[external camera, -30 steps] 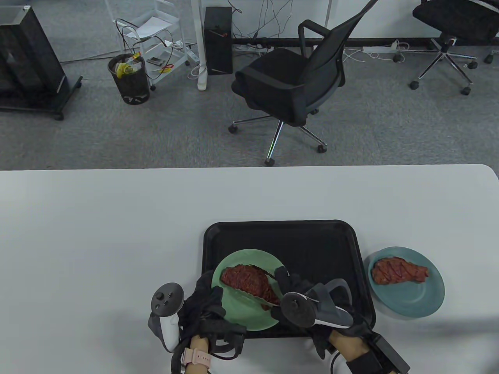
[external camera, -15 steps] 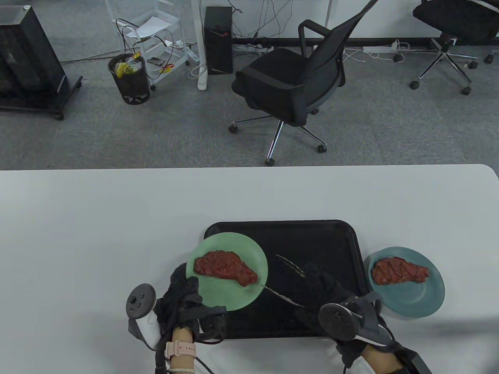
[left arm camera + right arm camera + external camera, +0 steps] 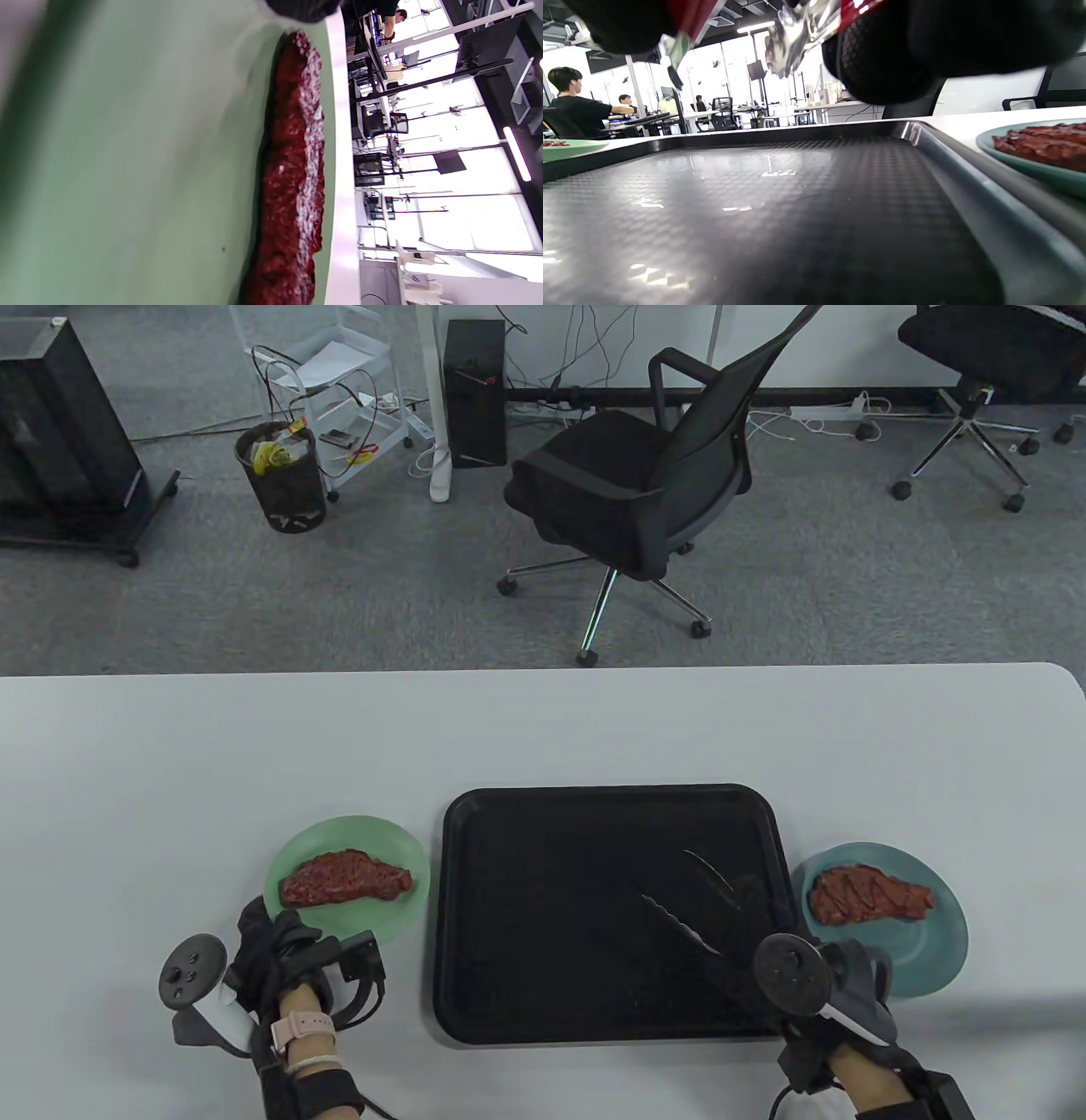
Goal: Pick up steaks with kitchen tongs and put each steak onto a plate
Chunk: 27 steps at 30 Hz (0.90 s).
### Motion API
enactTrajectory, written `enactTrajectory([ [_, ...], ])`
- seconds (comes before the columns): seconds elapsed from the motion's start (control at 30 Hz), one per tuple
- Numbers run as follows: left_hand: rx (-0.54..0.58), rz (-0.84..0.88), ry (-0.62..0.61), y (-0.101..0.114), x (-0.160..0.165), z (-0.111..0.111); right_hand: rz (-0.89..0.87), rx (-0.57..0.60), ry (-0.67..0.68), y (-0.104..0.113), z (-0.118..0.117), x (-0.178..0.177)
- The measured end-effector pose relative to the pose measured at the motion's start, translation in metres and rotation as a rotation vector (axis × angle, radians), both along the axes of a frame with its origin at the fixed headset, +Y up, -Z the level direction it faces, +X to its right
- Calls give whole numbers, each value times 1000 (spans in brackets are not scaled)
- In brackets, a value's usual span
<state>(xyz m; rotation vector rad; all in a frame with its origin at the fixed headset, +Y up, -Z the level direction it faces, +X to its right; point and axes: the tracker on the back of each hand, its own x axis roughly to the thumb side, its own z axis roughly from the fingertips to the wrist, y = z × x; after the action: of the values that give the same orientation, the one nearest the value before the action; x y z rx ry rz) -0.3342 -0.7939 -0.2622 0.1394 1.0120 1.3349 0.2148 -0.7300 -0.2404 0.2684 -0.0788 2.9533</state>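
A green plate (image 3: 399, 912) stands on the white table just left of the black tray (image 3: 543, 984) and carries a red steak (image 3: 346, 879). My left hand (image 3: 265, 923) holds that plate by its near-left rim; in the left wrist view a fingertip (image 3: 303, 7) lies over the green plate (image 3: 127, 148) beside the steak (image 3: 292, 169). My right hand (image 3: 836, 984) grips metal tongs (image 3: 683, 920) low over the tray's right side, their arms apart and empty. A blue plate (image 3: 899, 967) right of the tray holds a second steak (image 3: 870, 897).
The tray (image 3: 755, 203) holds nothing except the tongs (image 3: 793, 34) above it. The blue plate (image 3: 1022, 165) touches the tray's right rim. An office chair (image 3: 636, 492) stands beyond the table's far edge. Bare table lies to the left and behind.
My left hand slid the green plate with its steak off the tray onto the table at the left. My right hand let the steak go and drew the tongs back to the right.
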Motion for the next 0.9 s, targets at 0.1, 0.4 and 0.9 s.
enactTrajectory([
  [0.1, -37, -37, -21, -2, -5, -6, 17, -16, -7, -4, -2, -1],
  [0.4, -454, -623, -217, 23, 12, -26, 56, -15, -26, -6, 1, -2],
  [0.9, -490, -940, -399, 60, 40, -20, 94, -11, -3, -5, 4, -8],
])
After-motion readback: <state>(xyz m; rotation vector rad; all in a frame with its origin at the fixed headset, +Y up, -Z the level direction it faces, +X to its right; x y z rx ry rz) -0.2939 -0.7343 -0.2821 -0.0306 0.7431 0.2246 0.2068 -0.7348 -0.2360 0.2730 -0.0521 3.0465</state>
